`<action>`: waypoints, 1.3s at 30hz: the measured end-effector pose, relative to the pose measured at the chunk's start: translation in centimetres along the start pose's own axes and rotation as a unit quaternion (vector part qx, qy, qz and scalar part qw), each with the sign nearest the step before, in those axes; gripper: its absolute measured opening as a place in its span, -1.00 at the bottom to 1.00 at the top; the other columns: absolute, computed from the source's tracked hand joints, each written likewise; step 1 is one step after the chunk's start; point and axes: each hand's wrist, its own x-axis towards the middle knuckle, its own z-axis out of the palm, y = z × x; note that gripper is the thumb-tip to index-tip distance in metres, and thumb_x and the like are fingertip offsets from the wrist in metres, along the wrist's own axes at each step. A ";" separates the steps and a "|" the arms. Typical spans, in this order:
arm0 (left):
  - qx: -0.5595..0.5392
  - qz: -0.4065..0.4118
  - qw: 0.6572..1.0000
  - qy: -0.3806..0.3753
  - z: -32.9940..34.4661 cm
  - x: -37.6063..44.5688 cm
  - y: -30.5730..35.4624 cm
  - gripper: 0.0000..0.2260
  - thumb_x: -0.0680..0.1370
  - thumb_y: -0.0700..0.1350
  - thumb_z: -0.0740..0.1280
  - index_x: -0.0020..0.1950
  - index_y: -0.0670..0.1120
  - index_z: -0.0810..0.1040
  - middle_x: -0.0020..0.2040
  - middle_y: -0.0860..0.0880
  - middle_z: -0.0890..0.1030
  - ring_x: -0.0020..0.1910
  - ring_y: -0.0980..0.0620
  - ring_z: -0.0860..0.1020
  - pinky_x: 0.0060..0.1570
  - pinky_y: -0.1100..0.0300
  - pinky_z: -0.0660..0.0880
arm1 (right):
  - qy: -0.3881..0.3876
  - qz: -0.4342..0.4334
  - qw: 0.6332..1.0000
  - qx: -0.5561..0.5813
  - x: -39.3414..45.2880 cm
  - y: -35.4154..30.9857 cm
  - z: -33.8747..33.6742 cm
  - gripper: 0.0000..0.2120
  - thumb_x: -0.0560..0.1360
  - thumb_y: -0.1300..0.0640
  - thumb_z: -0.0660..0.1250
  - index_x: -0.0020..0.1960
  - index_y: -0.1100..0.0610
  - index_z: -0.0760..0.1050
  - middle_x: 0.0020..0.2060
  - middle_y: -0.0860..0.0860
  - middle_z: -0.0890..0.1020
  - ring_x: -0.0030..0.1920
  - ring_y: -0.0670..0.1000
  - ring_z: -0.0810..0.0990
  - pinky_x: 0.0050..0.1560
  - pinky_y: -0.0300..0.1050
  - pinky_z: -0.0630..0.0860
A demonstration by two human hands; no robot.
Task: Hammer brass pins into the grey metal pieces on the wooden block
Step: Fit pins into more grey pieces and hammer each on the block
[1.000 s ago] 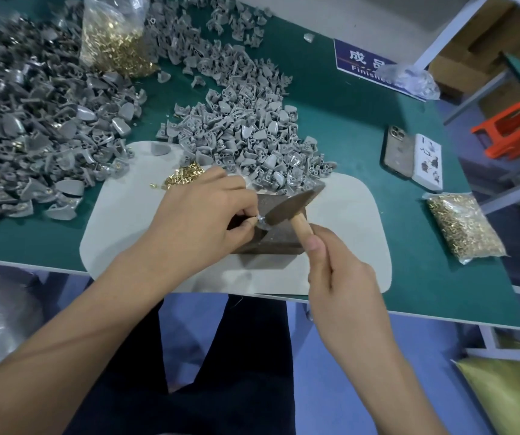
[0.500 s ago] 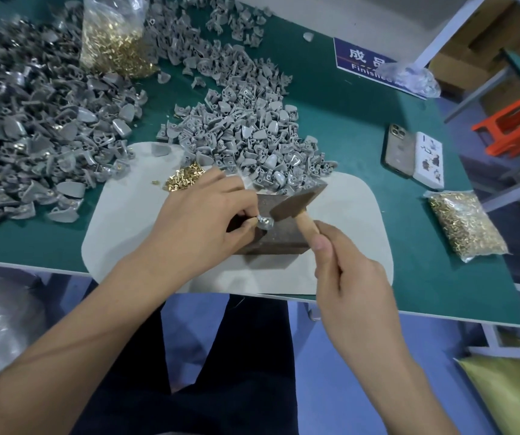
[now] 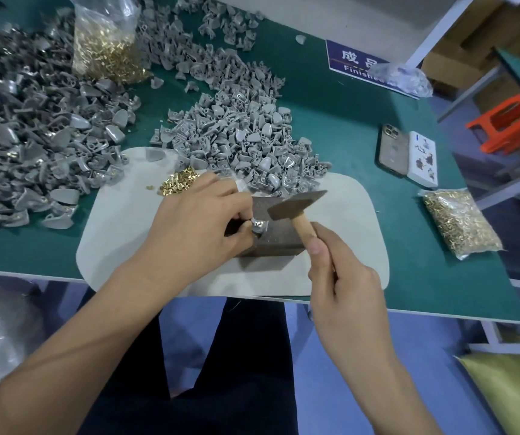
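Pinching one grey metal piece [image 3: 259,226] down on the wooden block [image 3: 279,238] with the left hand [image 3: 203,227], fingertips sitting right beside the strike spot. Gripping the hammer [image 3: 296,205] handle in the right hand [image 3: 343,277], head hovering just above. Risking a smacked finger or a bent pin, probably, if swinging slightly off. Pin itself too small to make out.

The hammer [image 3: 296,205] has a dull, rusty-brown metal head on a pale, smooth wooden handle. The wooden block [image 3: 276,238] at centre looks dark and rough. Grey metal pieces [image 3: 239,142] above it are matt; brass pins [image 3: 178,182] gleam glossy gold. A clear, shiny plastic bag [image 3: 461,224] sits at right on the matt green table [image 3: 346,120].
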 end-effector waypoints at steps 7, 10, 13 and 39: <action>0.000 0.016 1.000 -0.012 0.2 0.0 -0.1 -0.86 0.38 0.05 0.41 -0.21 0.06 0.48 -0.21 0.13 0.45 -0.07 0.03 0.43 -0.39 0.20 0.31 | -0.001 0.010 1.000 0.023 -0.2 0.1 0.0 -0.54 0.64 -0.28 -0.08 0.38 -0.24 0.45 -0.41 -0.24 0.45 -0.43 -0.03 0.38 -0.37 -0.03 0.39; -0.002 0.008 1.000 -0.010 0.3 0.0 -0.1 -0.89 0.41 0.01 0.39 -0.22 0.07 0.48 -0.21 0.13 0.46 -0.07 0.06 0.43 -0.39 0.20 0.32 | -0.036 0.012 0.999 0.021 0.2 0.5 -0.3 -0.55 0.64 -0.32 -0.06 0.36 -0.29 0.47 -0.43 -0.25 0.46 -0.41 -0.06 0.37 -0.36 -0.07 0.35; -0.021 -0.010 1.000 -0.003 0.3 -0.2 0.1 -0.93 0.41 0.01 0.37 -0.22 0.07 0.50 -0.22 0.14 0.48 -0.07 0.08 0.42 -0.38 0.23 0.25 | 0.058 0.053 0.997 0.000 1.0 2.4 -1.0 -0.65 0.64 -0.28 0.05 0.37 -0.38 0.43 -0.19 -0.31 0.62 -0.22 -0.12 0.53 -0.23 -0.08 0.44; 0.088 -0.339 0.931 0.104 -5.3 -5.7 -11.7 -0.90 0.53 0.01 0.37 -0.10 0.01 0.61 -0.10 0.00 0.60 0.06 -0.16 0.45 0.22 -0.09 0.30 | -0.061 -0.170 0.982 -0.059 8.8 -11.1 11.6 -0.89 0.58 0.02 0.39 0.02 -0.03 0.70 -0.04 -0.05 0.67 0.08 0.10 0.51 0.18 0.05 0.39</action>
